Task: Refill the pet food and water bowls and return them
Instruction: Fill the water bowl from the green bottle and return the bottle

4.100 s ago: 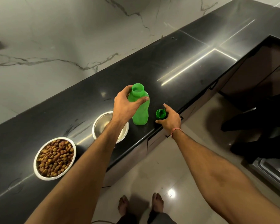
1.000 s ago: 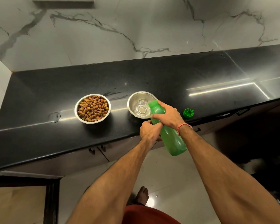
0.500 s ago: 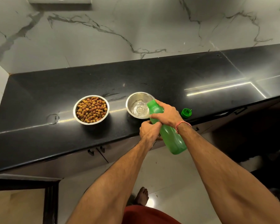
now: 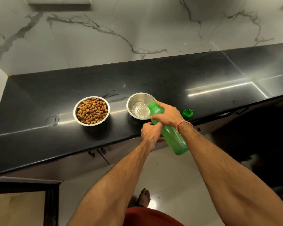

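Bottle (image 4: 168, 129) went from upright on the counter (image 4: 170, 75), about four seconds back, to tipped neck-down over the water bowl (image 4: 138, 106), base sticking out past the front edge. Over the last second the tilt barely changed, so the pour was steady, not ramping.

Right hand (image 4: 167, 115) was wrapped around the bottle's upper body, fingers closed on it. Left hand (image 4: 151, 131) was curled against the bottle's lower left side, steadying it; whether it gripped fully I couldn't tell, its fingers were hidden behind the bottle.

Water bowl sat near the front edge, mid-counter, with a shallow disturbed pool at the bottom and most of the wall dry. Judgement: fill was early, more pouring needed.

Food bowl (image 4: 91, 110) sat to its left, apart from it, already heaped with kibble (image 4: 91, 110), so that half looked done.

Cap (image 4: 187, 113) lay right of the water bowl, close to the front edge, off the bottle.

Left to do, by my read: finish the fill, right the bottle, recap, carry both bowls back. Risk: neck sat over the near rim, so a splash onto the counter was plausible.
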